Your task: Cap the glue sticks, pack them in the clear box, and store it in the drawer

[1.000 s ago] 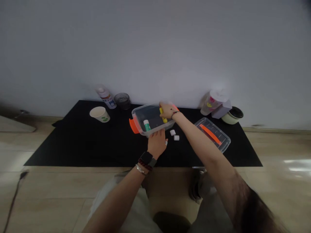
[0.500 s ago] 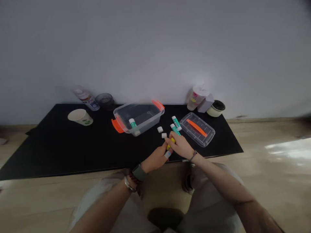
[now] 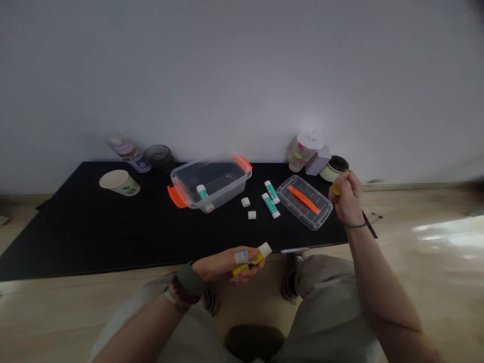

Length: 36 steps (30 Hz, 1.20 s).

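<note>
My left hand (image 3: 227, 262), with a bandage on a finger, is closed around a yellow glue stick (image 3: 256, 258) just off the table's front edge. The stick's white end points up and to the right. Far to the right, my right hand (image 3: 348, 197) is raised and closed on a yellow cap (image 3: 336, 188), which pokes out between the fingers. Between the hands, two green-and-white glue sticks (image 3: 270, 205) lie side by side on the black table (image 3: 113, 227). Left of them are two small white caps (image 3: 245, 202).
A clear box with orange latches (image 3: 223, 194) holds another green glue stick (image 3: 202, 192). Its lid with an orange handle (image 3: 306, 201) lies to the right. A paper cup (image 3: 120, 182), spray can (image 3: 130, 155), dark glass (image 3: 160, 158), lidded tumbler (image 3: 301, 154) and cream pot (image 3: 328, 174) stand around.
My hands have come apart. The right went up and right with the yellow cap, and the left dropped slightly toward me with the glue stick, whose white end now shows.
</note>
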### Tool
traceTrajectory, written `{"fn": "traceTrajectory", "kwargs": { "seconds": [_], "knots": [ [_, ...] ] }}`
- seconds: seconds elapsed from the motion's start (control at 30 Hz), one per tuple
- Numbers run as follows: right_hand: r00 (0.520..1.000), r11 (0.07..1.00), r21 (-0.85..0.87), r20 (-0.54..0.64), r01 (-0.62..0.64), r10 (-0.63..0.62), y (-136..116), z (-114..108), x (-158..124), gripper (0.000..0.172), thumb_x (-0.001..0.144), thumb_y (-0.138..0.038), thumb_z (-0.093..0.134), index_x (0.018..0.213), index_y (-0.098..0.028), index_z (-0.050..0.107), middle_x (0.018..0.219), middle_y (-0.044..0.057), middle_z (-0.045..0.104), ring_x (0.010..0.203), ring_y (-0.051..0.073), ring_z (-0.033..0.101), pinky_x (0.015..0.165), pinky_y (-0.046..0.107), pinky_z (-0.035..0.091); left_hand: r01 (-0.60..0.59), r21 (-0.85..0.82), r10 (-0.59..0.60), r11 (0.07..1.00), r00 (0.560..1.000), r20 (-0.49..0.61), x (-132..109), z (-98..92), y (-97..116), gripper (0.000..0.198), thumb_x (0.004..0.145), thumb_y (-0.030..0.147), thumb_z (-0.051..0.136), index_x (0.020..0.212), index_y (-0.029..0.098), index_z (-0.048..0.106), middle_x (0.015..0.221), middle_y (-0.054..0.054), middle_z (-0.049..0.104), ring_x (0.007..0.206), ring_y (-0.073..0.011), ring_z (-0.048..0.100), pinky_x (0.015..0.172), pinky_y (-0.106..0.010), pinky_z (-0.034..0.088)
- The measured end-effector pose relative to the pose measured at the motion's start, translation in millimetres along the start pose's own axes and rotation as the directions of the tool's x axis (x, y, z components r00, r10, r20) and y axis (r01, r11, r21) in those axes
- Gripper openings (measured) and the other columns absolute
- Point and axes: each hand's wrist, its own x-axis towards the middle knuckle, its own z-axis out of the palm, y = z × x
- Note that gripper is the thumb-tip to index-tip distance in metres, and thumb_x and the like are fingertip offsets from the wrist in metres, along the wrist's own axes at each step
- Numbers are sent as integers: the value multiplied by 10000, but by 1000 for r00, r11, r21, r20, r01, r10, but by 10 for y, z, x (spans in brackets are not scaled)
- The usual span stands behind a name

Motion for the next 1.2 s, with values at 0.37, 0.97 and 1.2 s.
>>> {"fn": "traceTrajectory", "kwargs": {
  "seconds": [0.37, 0.97, 1.2],
  "knots": [
    [838, 802, -597, 454, 33, 303, 417, 848, 80, 317, 917, -251, 600, 1213, -139, 577, 1093, 120, 706, 1008, 233, 673, 823, 288, 462, 598, 746, 255, 295, 703, -664, 557, -463, -91, 305, 1001, 278, 390, 1251, 140, 498, 1216, -155, 661, 1061, -267, 668, 846, -352, 491],
    [911, 857, -515, 357, 9, 205, 497, 671, 243, 193, 924, -232, 591, 1100, -173, 642, 1000, 58, 730, 934, 179, 674, 802, 256, 455, 645, 764, 574, 24, 616, -539, 1010, -761, -23, 317, 972, 225, 456, 1267, 148, 542, 1224, -157, 591, 1156, -295, 523, 895, -402, 445],
    [856, 807, -578, 471, 119, 212, 486, 940, 229, 198, 930, -267, 601, 1098, -166, 633, 1099, 88, 696, 982, 193, 656, 803, 253, 447, 627, 779, 583, 2, 632, -510, 750, -556, 31, 354, 982, 269, 457, 1318, 177, 522, 1282, -144, 583, 1158, -296, 521, 910, -423, 419]
  ]
}}
